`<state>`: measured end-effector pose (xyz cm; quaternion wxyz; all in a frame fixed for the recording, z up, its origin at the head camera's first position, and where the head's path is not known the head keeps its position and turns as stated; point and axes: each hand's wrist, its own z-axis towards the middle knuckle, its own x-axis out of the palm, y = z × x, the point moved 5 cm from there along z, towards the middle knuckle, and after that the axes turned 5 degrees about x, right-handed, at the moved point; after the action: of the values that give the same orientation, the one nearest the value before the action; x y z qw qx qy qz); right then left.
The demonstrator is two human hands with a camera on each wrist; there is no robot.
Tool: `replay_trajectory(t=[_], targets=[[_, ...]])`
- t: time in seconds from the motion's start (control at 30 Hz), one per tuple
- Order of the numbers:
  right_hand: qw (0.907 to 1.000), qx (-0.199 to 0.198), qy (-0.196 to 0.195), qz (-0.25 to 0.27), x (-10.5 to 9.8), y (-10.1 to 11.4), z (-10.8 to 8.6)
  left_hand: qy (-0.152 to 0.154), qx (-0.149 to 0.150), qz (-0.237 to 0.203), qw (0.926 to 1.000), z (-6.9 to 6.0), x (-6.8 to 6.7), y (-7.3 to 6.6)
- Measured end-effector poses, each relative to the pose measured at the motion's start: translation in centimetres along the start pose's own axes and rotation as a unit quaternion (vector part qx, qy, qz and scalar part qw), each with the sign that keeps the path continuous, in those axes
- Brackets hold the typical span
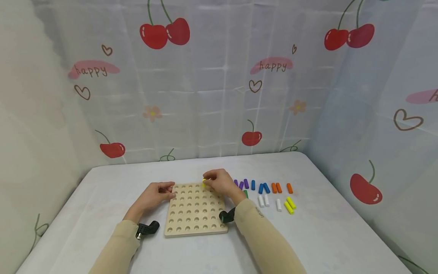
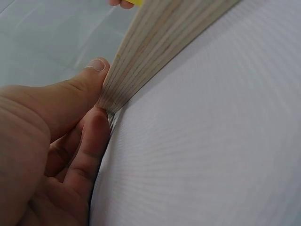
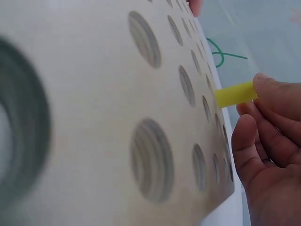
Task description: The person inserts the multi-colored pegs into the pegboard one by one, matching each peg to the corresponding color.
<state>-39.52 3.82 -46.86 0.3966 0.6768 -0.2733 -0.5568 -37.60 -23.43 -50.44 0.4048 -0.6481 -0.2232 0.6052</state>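
A square wooden pegboard (image 1: 195, 233) with rows of round holes lies on the table. At its far left corner my left hand (image 1: 154, 196) holds the edge, thumb (image 2: 89, 75) and finger meeting at the corner in the left wrist view. My right hand (image 1: 221, 184) is over the far side of the board and pinches a yellow peg (image 3: 235, 94) by its outer end. The peg's other end meets the board in the far row; I cannot tell how deep it sits in a hole. The remaining holes that show hold no pegs.
Right of the board lie loose pegs: purple (image 1: 246, 183), blue (image 1: 253, 185), orange (image 1: 289, 188), white (image 1: 278, 205) and yellow (image 1: 289, 207). A green peg (image 1: 245, 194) is partly behind my right wrist. The white-covered table (image 1: 328, 239) backs onto a printed curtain (image 1: 212, 125).
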Motion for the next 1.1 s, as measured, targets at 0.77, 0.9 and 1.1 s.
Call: replay_trajectory(t=[0.77,0.9,1.1], targets=[[0.9996,0.000,-0.028,-0.008,-5.9,-1.6,-3.6,-0.001,0.005,-0.003,1.0000,-0.1,0.1,-0.1],[0.9993,0.002,-0.037,-0.005,-7.0,-1.7,-4.2,0.000,0.002,-0.003,1.0000,0.0,0.0,-0.1],[0.9988,0.001,-0.047,-0.010,-8.2,-2.6,-5.1,-0.002,-0.002,-0.011,0.9999,-0.1,0.1,0.0]])
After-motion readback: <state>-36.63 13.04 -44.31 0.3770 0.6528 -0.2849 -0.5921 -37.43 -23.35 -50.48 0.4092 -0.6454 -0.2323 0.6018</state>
